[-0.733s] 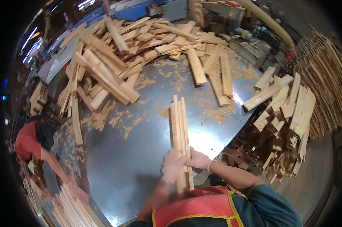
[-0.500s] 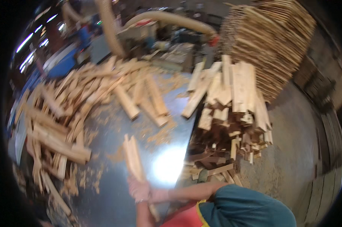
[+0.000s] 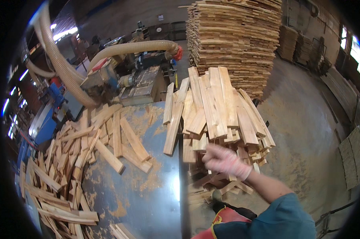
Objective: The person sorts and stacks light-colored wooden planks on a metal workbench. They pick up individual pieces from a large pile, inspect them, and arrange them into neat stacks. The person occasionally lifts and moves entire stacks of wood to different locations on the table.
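My right hand [image 3: 227,162], in a pale glove with reddish patches, is over the near ends of a stack of wooden boards [image 3: 216,107] on the right. Its fingers look bent and are smeared by motion. Whether they touch a board end I cannot tell. The boards lie lengthwise in an uneven pile, with shorter ends jutting out below. My left hand is out of view. At the lower edge, the ends of light wooden strips [image 3: 122,231] show over the metal table [image 3: 148,199]; what holds them, if anything, is hidden.
Loose wooden strips [image 3: 68,159] are heaped along the table's left side, with sawdust around them. A machine [image 3: 144,85] with a ribbed hose [image 3: 132,47] stands beyond the table. A tall lumber stack [image 3: 233,44] rises behind the boards. Concrete floor [image 3: 303,131] lies to the right.
The view has swung rightward and up. My right hand has left the wooden piece that both hands held and moved across to the board stack. My left hand has gone out of view.
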